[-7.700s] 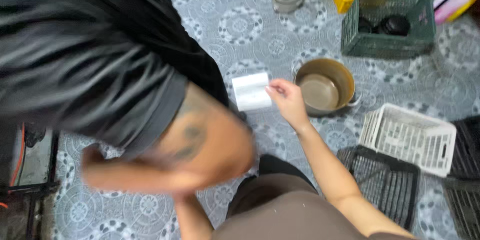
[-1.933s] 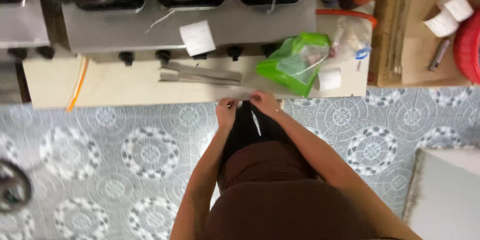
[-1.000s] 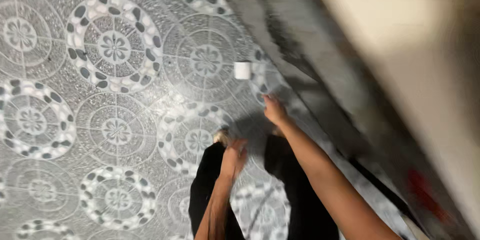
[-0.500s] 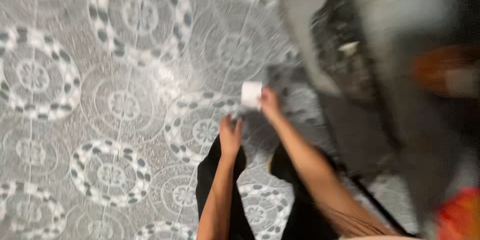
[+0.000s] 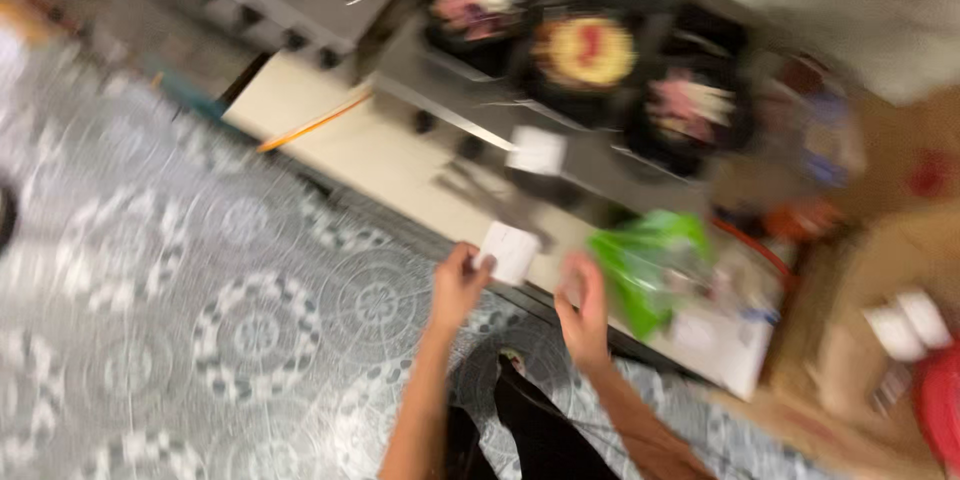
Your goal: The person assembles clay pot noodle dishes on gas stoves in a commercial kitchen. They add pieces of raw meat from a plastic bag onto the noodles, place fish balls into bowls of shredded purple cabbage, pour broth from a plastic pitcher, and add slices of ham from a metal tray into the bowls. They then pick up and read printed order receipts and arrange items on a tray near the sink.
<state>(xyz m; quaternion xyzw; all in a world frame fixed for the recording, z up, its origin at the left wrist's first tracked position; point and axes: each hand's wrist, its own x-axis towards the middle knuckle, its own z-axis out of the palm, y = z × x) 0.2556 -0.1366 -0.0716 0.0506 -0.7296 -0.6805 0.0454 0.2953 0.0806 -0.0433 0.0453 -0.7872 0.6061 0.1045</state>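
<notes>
L hand [image 5: 458,285]: raised, fingers curled shut round a small white paper slip [image 5: 508,251], pinched at its lower-left edge
Paper slip: sticks up and to the right of the L hand, over the edge of the pale worktop [image 5: 380,145]
R hand [image 5: 583,305]: just right of the slip, apart from it, fingers spread & loosely open, holds nothing; blurred
Green plastic bag [image 5: 645,260]: just right of and above the R hand, on the worktop; touching or not, can't tell
Second white slip [image 5: 537,150]: above both hands, hanging on the steel front
Dark bowls w/ food [image 5: 584,52]: well above the hands, in a row
Floor [image 5: 200,320]: grey patterned tiles, left of & below the L hand
</notes>
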